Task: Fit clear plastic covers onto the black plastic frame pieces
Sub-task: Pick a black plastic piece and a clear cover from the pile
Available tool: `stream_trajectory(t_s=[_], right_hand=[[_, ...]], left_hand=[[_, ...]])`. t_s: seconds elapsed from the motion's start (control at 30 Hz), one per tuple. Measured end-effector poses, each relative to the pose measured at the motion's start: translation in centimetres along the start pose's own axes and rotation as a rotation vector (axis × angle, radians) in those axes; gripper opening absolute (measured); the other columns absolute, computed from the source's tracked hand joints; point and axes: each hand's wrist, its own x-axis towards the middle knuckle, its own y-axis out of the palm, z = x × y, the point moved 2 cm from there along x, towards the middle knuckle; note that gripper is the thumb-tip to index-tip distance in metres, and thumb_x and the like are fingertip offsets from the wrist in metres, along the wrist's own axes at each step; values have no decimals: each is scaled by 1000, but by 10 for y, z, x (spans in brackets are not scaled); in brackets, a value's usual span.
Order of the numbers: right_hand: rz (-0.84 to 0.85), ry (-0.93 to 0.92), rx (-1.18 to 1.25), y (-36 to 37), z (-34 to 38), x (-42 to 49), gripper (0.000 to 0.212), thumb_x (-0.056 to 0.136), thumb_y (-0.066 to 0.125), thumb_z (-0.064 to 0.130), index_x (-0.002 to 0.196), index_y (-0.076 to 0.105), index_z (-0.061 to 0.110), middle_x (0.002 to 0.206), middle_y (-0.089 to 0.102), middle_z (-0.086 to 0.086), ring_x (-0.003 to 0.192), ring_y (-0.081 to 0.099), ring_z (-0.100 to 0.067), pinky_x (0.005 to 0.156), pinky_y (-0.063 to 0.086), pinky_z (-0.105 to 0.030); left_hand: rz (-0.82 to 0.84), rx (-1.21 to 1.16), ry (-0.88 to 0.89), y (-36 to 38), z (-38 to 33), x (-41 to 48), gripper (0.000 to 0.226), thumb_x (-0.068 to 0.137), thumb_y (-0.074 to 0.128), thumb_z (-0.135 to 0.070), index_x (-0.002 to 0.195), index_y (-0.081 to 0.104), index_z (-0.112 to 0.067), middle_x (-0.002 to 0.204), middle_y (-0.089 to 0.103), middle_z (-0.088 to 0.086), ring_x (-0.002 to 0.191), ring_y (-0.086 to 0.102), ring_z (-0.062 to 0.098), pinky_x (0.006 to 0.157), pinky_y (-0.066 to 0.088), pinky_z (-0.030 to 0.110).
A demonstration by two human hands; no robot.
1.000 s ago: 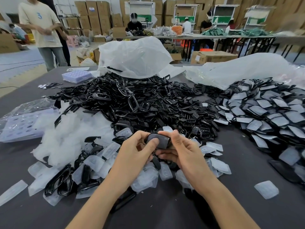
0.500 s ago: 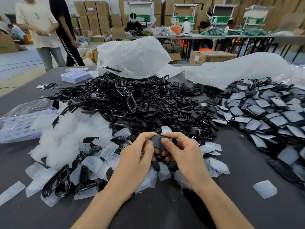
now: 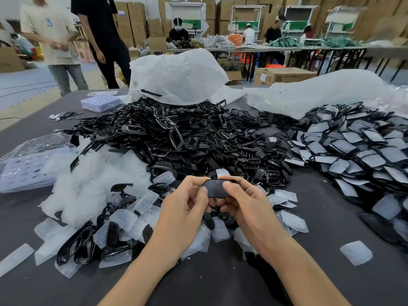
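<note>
Both hands hold one black frame piece (image 3: 215, 189) above the near middle of the table. My left hand (image 3: 187, 203) pinches its left end, thumb on top. My right hand (image 3: 245, 203) grips the right side, with the thumb pressing on its upper face. Whether a clear cover sits on this piece I cannot tell. Loose clear covers (image 3: 123, 219) lie scattered under and around my hands. A big heap of black frame pieces (image 3: 176, 138) fills the table's middle. At the right lies a pile of frames with covers fitted (image 3: 357, 146).
The dark grey table (image 3: 220, 281) has one stray clear cover (image 3: 356, 252) at the near right. White plastic bags (image 3: 176, 76) stand behind the heaps. Lilac trays (image 3: 100, 102) sit at the far left. Two people (image 3: 84, 40) stand beyond the table's far left corner.
My hands have turned the black piece a little, and my right thumb has slid across its top. A person in black has walked further in at the far left.
</note>
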Motion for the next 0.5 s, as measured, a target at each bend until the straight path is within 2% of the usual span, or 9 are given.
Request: stream_trajectory(t_s=[0.17, 0.23, 0.3, 0.43, 0.5], right_hand=[[46, 53, -9, 1, -1, 0, 28, 99, 60, 9, 86, 80, 25, 78, 71, -3, 63, 62, -13, 59, 53, -21], [68, 54, -6, 1, -1, 0, 28, 98, 63, 10, 83, 79, 27, 76, 71, -4, 61, 63, -13, 60, 54, -21], [93, 49, -12, 2, 0, 0, 20, 91, 68, 16, 80, 79, 28, 76, 72, -5, 62, 65, -14, 61, 54, -21], [125, 52, -32, 0, 0, 0, 10, 85, 72, 21, 80, 76, 29, 78, 71, -9, 65, 66, -19, 63, 55, -24], [132, 64, -46, -1, -1, 0, 12, 83, 72, 21, 77, 73, 31, 75, 70, -8, 64, 64, -19, 63, 55, -25]], left_hand=[[32, 59, 28, 3, -1, -2, 20, 102, 51, -25, 105, 60, -43, 77, 70, -2, 71, 66, 19, 69, 53, 43], [41, 73, 36, 5, -1, -3, 21, 102, 51, -25, 106, 60, -44, 78, 71, -4, 71, 66, 20, 68, 52, 44], [41, 84, 52, 5, -1, -3, 22, 102, 52, -23, 107, 63, -42, 78, 70, -7, 72, 66, 17, 67, 53, 38], [51, 139, 99, 4, -3, -4, 29, 103, 51, -18, 118, 66, -38, 80, 69, -19, 79, 67, 3, 65, 47, 10], [59, 210, 152, 3, -4, -5, 31, 104, 49, -19, 122, 64, -40, 81, 66, -19, 80, 66, 4, 68, 45, 8]])
